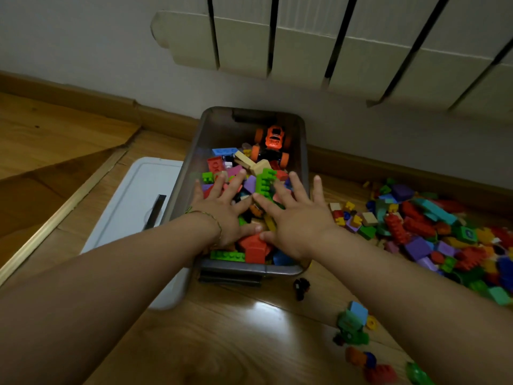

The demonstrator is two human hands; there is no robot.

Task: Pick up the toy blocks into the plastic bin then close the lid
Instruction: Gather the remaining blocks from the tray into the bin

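A grey see-through plastic bin point(304, 140) stands on the wooden floor against the wall, holding many coloured toy blocks point(222, 163) and an orange toy car point(273, 141). My left hand point(222, 209) and my right hand point(298, 218) lie flat, fingers spread, on the blocks inside the bin; neither grips anything. The bin's white lid point(130, 207) lies flat on the floor to the left, partly under the bin. A large heap of loose blocks point(433, 232) covers the floor to the right of the bin.
A radiator point(333, 45) hangs on the wall above. A few stray blocks point(358, 329) and a small black piece point(301, 287) lie on the floor near the front right. A wooden step edge point(55, 215) runs diagonally at the left.
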